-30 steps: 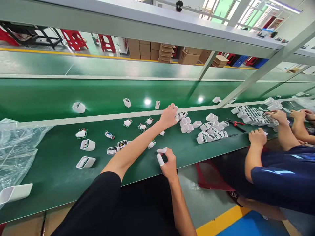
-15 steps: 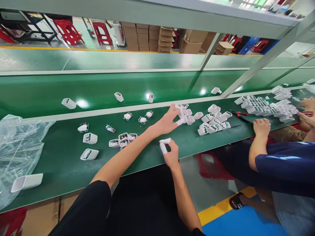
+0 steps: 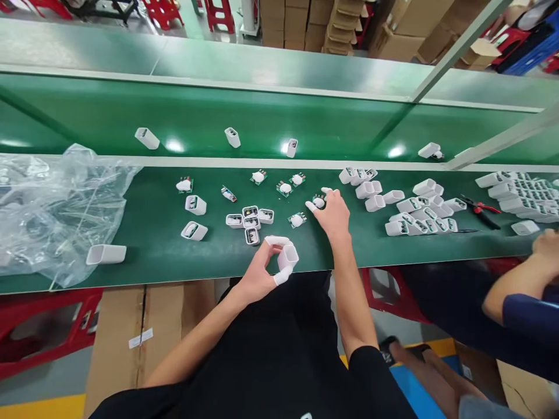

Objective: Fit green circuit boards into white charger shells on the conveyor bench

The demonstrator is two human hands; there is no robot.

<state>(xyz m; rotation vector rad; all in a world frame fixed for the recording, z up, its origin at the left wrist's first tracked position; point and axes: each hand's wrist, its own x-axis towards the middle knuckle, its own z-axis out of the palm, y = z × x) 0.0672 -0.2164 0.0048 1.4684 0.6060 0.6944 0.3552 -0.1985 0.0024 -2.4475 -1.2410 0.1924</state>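
Left hand (image 3: 262, 273) grips case (image 3: 289, 256); right hand (image 3: 334, 215) spread around board (image 3: 319, 202); pliers (image 3: 474, 205) between case clusters (image 3: 421, 215).

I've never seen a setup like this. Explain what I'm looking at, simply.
There is no machine: you see a person's left hand and right hand, with white fingertip covers. Every picture comes from one camera on that person's head, looking forward and down. The left hand holds a hollow white case. The right hand is at a small circuit board; whether it grips it, I can't tell. On the green table lie other boards, more white cases, clear plastic and red-and-black pliers. Another person's arm shows at the picture's right.
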